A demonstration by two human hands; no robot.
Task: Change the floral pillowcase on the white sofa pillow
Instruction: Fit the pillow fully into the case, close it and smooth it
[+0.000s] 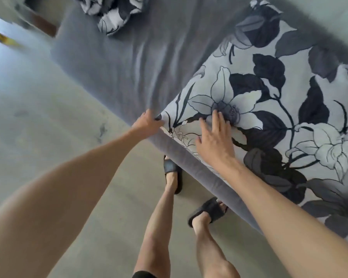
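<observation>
While one large floral pillowcase (269, 109) lies spread flat on the grey sofa (117, 73), a second floral bundle (113, 13) sits crumpled well apart at the far end. Both arms reach forward: the left hand (148, 122) pinches the near corner with curled fingers, and the right hand (215, 137) presses flat, fingers straight and slightly apart.

Floor (48, 121): pale grey-beige, smooth, faintly marked with dark smudges. Sofa (117, 65): grey fabric, wrinkled seat, rounded front edge, running diagonally through the view. Wall (329, 9): pale, plain, at upper right. Light: bright daylight at the left edge, blurred.
</observation>
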